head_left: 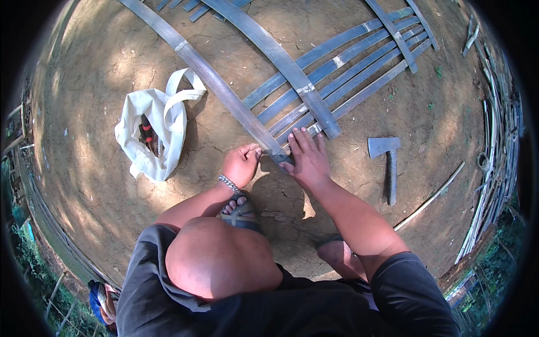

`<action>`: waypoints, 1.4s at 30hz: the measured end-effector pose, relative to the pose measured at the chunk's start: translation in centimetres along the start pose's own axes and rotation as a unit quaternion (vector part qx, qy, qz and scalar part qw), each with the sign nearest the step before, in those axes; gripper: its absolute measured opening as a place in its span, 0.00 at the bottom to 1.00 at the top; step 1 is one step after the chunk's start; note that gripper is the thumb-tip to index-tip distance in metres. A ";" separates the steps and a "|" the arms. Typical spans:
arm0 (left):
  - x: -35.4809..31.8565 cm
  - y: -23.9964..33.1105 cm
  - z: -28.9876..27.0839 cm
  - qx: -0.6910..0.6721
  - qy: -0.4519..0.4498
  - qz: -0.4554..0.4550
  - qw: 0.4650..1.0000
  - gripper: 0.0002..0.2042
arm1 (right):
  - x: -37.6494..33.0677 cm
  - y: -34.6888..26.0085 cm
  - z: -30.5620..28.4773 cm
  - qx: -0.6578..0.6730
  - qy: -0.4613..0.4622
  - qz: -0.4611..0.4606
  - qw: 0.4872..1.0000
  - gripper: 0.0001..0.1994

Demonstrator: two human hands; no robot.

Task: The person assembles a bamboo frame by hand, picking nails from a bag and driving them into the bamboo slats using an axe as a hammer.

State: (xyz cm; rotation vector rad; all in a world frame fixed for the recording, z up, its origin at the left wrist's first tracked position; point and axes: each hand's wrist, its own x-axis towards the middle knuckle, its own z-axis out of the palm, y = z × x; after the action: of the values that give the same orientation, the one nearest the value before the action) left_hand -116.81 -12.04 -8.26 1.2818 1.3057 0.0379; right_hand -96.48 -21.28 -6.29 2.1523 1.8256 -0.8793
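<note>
Long grey-brown split bamboo slats with pale node marks lie crossed in a lattice on the ground. My right hand (307, 157) lies palm down with fingers spread, over the near ends of the lengthwise slats (337, 89) and beside the tip of a long diagonal slat (216, 90). At the left edge of that slat's near end, my left hand (241, 164) is closed in a pinch, a chain bracelet on its wrist. What its fingertips hold, if anything, is hidden. Another wide cross slat (275, 53) rests over the lengthwise ones, just beyond my right hand.
A white cloth bag (178, 132) stands on the left with a red-and-black handled tool (147, 130) inside. To the right lies a hatchet (392, 168), near a thin pole (429, 196). Bundled poles (488, 168) line the far right. A person (103, 306) shows at the lower left.
</note>
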 end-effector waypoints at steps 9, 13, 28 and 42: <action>9.4 6.8 -3.2 0.350 0.199 0.435 0.805 0.23 | 0.1 0.1 1.4 0.018 0.045 -0.011 0.999 0.42; 10.9 6.9 1.2 0.359 0.151 0.400 0.830 0.31 | 0.3 0.0 1.3 0.014 0.026 -0.010 1.000 0.42; 11.5 5.4 2.7 0.438 0.097 0.373 0.812 0.24 | 0.4 0.0 -0.3 -0.003 -0.084 -0.015 0.996 0.39; 11.1 6.7 3.2 0.434 0.114 0.379 0.809 0.23 | 0.9 -0.8 -2.1 -0.067 -0.188 -0.020 0.980 0.47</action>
State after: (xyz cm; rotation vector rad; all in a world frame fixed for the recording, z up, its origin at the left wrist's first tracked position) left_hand -106.44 -4.39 -11.93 2.6147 0.9143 0.1768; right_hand -96.47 -19.32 -4.88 1.7331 1.6866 -1.0548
